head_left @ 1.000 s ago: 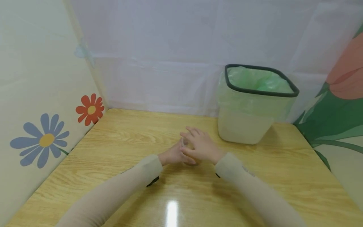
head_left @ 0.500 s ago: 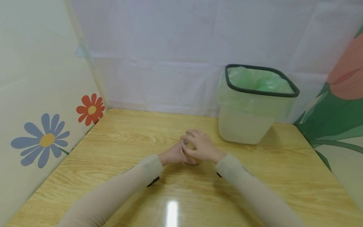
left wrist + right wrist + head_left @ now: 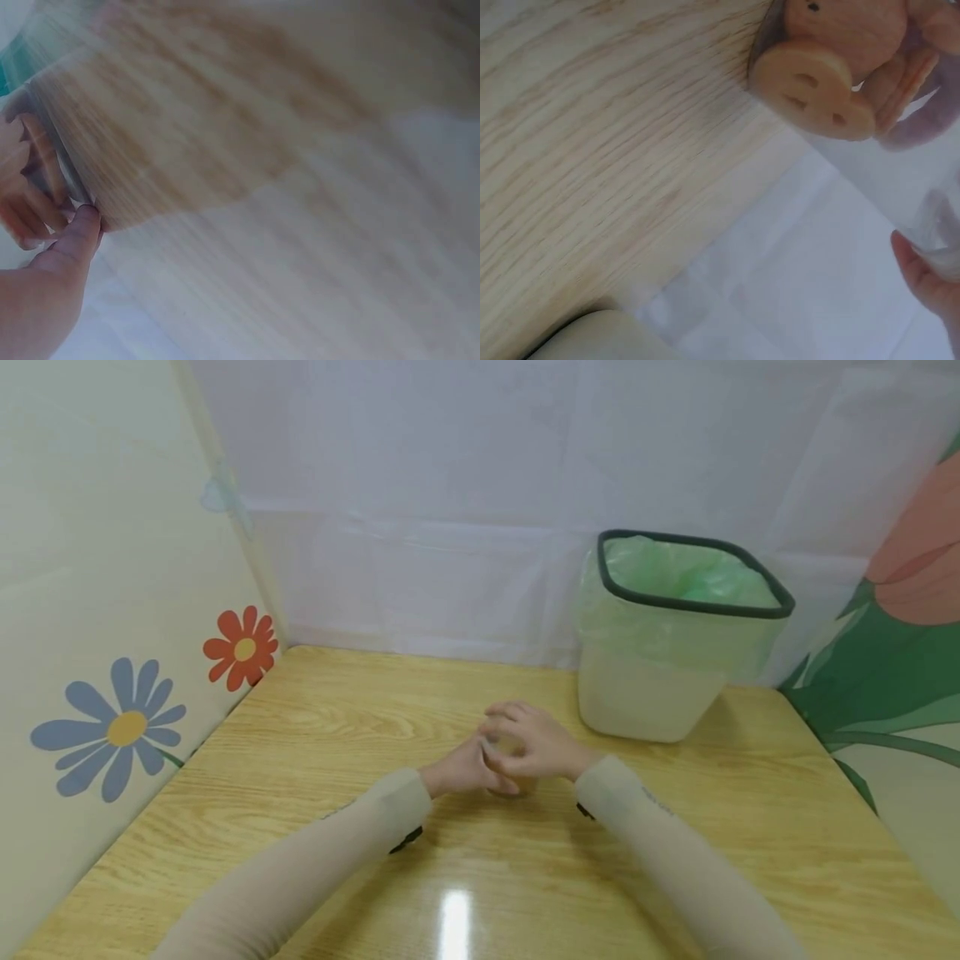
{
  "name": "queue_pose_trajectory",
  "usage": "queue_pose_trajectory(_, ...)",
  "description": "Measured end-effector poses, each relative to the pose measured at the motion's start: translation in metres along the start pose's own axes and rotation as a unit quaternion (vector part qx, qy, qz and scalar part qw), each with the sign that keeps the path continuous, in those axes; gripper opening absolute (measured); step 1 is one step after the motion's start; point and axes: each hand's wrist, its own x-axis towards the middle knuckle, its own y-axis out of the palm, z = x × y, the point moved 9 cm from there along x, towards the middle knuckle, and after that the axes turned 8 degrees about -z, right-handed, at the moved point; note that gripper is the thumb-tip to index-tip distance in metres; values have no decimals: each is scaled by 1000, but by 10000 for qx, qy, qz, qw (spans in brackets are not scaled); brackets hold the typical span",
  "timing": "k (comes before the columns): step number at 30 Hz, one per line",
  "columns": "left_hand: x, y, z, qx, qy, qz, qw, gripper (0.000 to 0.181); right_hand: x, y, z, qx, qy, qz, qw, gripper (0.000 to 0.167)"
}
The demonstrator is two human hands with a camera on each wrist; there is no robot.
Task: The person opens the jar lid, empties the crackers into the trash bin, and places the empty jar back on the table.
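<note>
In the head view, your left hand [image 3: 459, 768] is gripping the side of a clear jar [image 3: 512, 745] standing on the tabletop [image 3: 360, 702], and your right hand [image 3: 542, 745] is gripping it near the top; a lined bin [image 3: 637, 693] is standing behind, to the right. In the left wrist view, your left thumb [image 3: 69, 247] is touching the jar. In the right wrist view, biscuits [image 3: 802, 86] are lying inside it, and your right thumb [image 3: 915, 274] is touching its other end.

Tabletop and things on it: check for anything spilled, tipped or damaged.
Nothing stands out. No spill shows on the visible tabletop, the bin stands upright, and the biscuit-like pieces sit inside the clear container. That container is partly hidden, so damage there can't be ruled out.
</note>
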Motion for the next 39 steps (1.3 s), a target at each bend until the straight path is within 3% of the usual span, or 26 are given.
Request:
queue_pose_trajectory(2,0,1,-2,-54,57,49,10000,18,1,-1,1,66,-186,-74,9998,33)
queue_pose_trajectory(5,-2,1,-5,-181,196,84,9996,27,1,-1,1,198,-350,-116,9991,32)
queue_pose_trajectory(9,-2,0,-9,-299,304,17,9991,83,1,-2,0,419,-474,-170,9979,36)
queue_pose_trajectory(12,-1,1,-9,-302,370,-18,9989,110,1,-3,-1,473,-569,-233,9970,38)
queue_pose_trajectory(15,0,1,-9,-314,518,-12,9982,112,1,-3,1,459,-668,-327,9962,38)
queue_pose_trajectory(22,0,1,-9,-376,552,57,9978,111,1,-5,3,361,-781,-426,9954,38)
queue_pose_trajectory(24,1,0,-8,-300,498,6,9983,102,2,-6,1,397,-591,-343,9969,38)
queue_pose_trajectory(27,0,-3,0,-96,16,-182,9998,90,3,-12,-8,907,164,-318,9952,39)
queue_pose_trajectory(30,-1,-6,8,18,-500,-360,9981,81,2,-19,-17,1354,928,-404,9856,40)
queue_pose_trajectory(31,-3,-6,11,47,-670,-391,9970,89,1,-20,-18,1411,1049,-408,9836,39)
queue_pose_trajectory(39,-3,-6,12,-21,-744,-383,9965,104,-3,-27,-14,865,751,-427,9925,37)
